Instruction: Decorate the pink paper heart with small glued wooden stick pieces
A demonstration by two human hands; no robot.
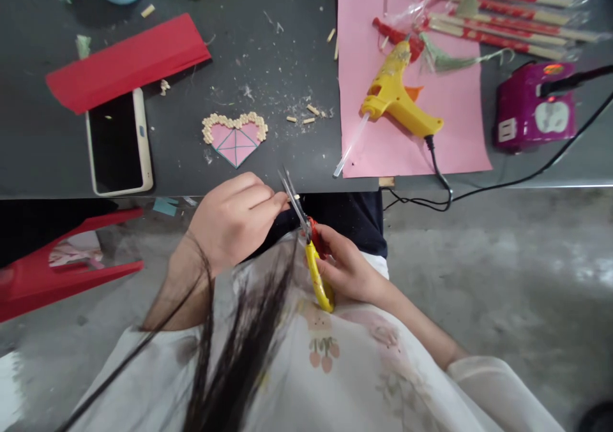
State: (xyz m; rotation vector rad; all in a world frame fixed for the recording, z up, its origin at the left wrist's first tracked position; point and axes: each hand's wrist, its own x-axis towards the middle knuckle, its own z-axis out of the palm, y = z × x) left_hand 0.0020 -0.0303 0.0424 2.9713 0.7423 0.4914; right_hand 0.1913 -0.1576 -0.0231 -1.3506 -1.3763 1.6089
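Left hand [232, 218], centre of frame just below the table [268, 55] edge: the grip is a closed pinch, holding what appears to be a thin pale stick [296, 197], its end showing at the scissor blades. Right hand [347, 263], right of centre: the grip is wrapped round the handles of the scissors [313, 263], blades pointing up-frame and only narrowly parted.

The pink heart card [234, 140] lies on the table, left of upper centre, apart from both hands. Short pale pieces line its upper edge; the lower point is bare. Loose pieces [309, 120] lie to its right. The glue gun [400, 94] rests on a pink sheet [460, 138], upper right.

Assessment: the step in hand appears to be trimming the stick to length. The next move calls for a steady pinch, fingertips clear of the blades, and a firm squeeze of the handles.
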